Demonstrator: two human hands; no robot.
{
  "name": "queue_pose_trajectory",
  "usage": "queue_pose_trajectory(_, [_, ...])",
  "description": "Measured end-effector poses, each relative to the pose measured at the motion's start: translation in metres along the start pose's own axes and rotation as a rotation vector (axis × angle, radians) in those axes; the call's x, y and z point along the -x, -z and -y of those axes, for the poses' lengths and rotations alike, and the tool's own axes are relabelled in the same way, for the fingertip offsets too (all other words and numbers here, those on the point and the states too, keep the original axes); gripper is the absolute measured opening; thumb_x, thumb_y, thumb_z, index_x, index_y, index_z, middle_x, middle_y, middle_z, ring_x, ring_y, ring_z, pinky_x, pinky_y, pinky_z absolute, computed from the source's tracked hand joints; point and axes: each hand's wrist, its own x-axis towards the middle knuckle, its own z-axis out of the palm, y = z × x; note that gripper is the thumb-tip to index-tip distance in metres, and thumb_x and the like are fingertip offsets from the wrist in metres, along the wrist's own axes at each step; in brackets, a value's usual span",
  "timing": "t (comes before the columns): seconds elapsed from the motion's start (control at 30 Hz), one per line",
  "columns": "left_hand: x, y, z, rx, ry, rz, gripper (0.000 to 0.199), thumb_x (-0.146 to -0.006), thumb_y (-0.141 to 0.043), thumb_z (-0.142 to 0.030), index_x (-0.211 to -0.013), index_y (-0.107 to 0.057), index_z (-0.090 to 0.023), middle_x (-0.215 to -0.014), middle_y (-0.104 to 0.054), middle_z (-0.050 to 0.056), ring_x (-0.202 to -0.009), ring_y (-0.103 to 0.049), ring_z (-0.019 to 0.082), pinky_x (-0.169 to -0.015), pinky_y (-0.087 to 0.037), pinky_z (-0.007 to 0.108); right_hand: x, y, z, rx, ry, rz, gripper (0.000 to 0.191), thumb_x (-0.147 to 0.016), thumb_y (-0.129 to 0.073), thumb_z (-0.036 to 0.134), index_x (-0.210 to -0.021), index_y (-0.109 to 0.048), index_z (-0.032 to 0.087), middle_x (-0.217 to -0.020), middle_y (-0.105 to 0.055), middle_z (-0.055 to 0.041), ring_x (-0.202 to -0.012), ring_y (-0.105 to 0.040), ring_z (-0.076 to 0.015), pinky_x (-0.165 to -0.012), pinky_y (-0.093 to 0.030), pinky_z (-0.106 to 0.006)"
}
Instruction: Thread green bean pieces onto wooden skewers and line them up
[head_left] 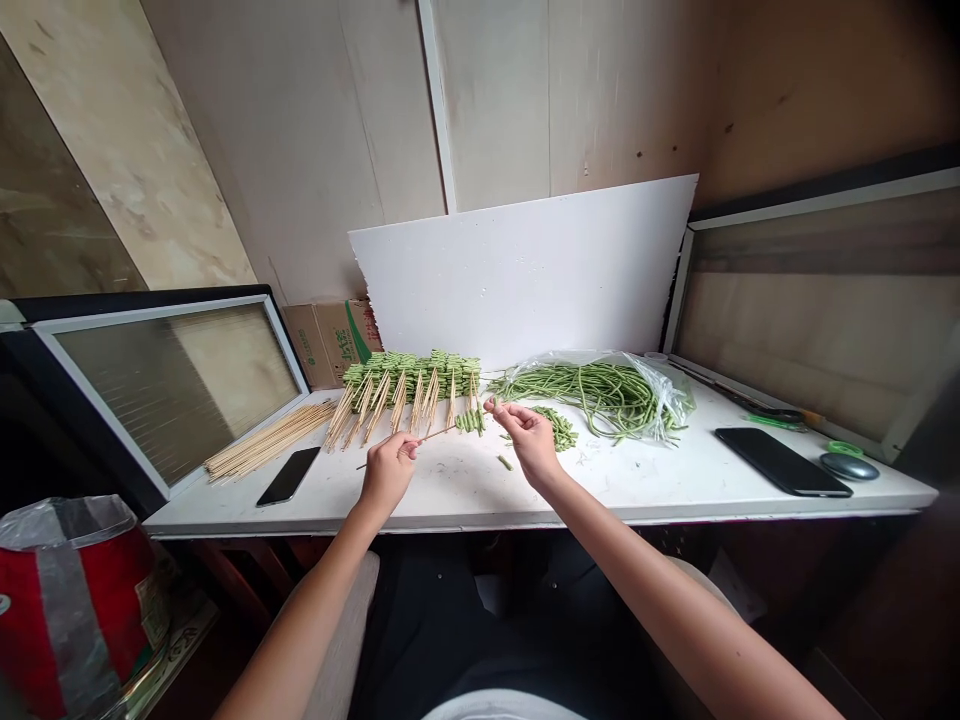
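Note:
My left hand is closed around a thin wooden skewer that points to the right. Several short green bean pieces are threaded crosswise near its far end. At the skewer's tip, the fingers of my right hand pinch a small piece of green bean. A pile of cut bean pieces lies just behind and right of my right hand, partly hidden by it. One loose piece rests on the white table below.
Finished bean skewers are stacked at the back left, beside bare skewers and a phone. Long beans lie in a clear bag at the back right. A larger phone and a grey oval object are far right.

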Motion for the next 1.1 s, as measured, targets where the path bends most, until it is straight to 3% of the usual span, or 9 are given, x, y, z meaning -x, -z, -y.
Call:
queue_pose_trajectory(0.13, [0.002,-0.002,-0.003,-0.05,-0.077,-0.093,0.024,-0.089,-0.047,-0.011,-0.079,-0.066,-0.022,-0.076,-0.072,0.004,-0.074,-0.069,0.02,-0.069,-0.05,0.027,0.003,-0.003,-0.015,-0.014,-0.073,-0.027,0.038,-0.075,-0.083,0.06,-0.075,-0.076,0.023,-0.083,-0.076,-0.0057,-0.095,-0.071,-0.0271,-0.094,-0.052,-0.041])
queue_pose_trajectory(0.3, [-0.001,-0.004,-0.005,0.012,-0.049,-0.022,0.026,-0.091,-0.045,-0.013,-0.085,-0.069,-0.022,-0.074,-0.071,0.004,-0.071,-0.069,0.019,-0.066,-0.051,0.026,0.001,0.0,-0.023,-0.059,-0.088,-0.027,0.036,-0.075,-0.085,0.058,-0.083,-0.078,0.023,-0.089,-0.075,-0.0051,-0.092,-0.068,-0.0246,-0.093,-0.051,-0.037])
queue_pose_trajectory(0.6, [0.002,-0.011,-0.004,0.05,0.012,0.088,0.029,-0.097,-0.046,-0.025,-0.085,-0.072,-0.021,-0.067,-0.067,0.003,-0.06,-0.063,0.018,-0.06,-0.047,0.027,-0.006,0.009,-0.022,0.118,-0.038,-0.014,0.045,-0.077,-0.079,0.066,-0.089,-0.076,0.023,-0.086,-0.073,-0.0057,-0.082,-0.064,-0.0246,-0.073,-0.05,-0.034])
queue_pose_trajectory(0.73, [0.001,-0.011,-0.002,0.076,0.034,0.092,0.031,-0.098,-0.046,-0.029,-0.084,-0.072,-0.02,-0.064,-0.066,0.002,-0.056,-0.061,0.017,-0.057,-0.044,0.026,-0.005,0.008,-0.02,0.093,-0.024,-0.019,0.043,-0.076,-0.081,0.063,-0.089,-0.077,0.023,-0.087,-0.074,-0.0058,-0.084,-0.066,-0.0242,-0.077,-0.052,-0.035])
queue_pose_trajectory(0.87, [-0.001,-0.009,-0.004,0.111,0.066,0.066,0.029,-0.097,-0.048,-0.03,-0.083,-0.071,-0.02,-0.064,-0.065,0.002,-0.057,-0.061,0.017,-0.058,-0.045,0.026,-0.005,0.009,-0.019,0.016,-0.061,0.045,0.05,-0.071,-0.09,0.052,-0.111,-0.078,0.025,-0.103,-0.078,-0.0091,-0.103,-0.07,-0.0285,-0.09,-0.055,-0.04])
queue_pose_trajectory(1.1, [-0.002,-0.007,-0.007,0.146,0.1,0.085,0.03,-0.097,-0.05,-0.031,-0.083,-0.073,-0.019,-0.061,-0.062,0.001,-0.054,-0.057,0.016,-0.056,-0.042,0.025,-0.009,0.01,-0.024,0.041,-0.062,0.037,0.042,-0.067,-0.092,0.047,-0.1,-0.081,0.024,-0.108,-0.078,-0.0112,-0.103,-0.071,-0.0301,-0.093,-0.056,-0.046])
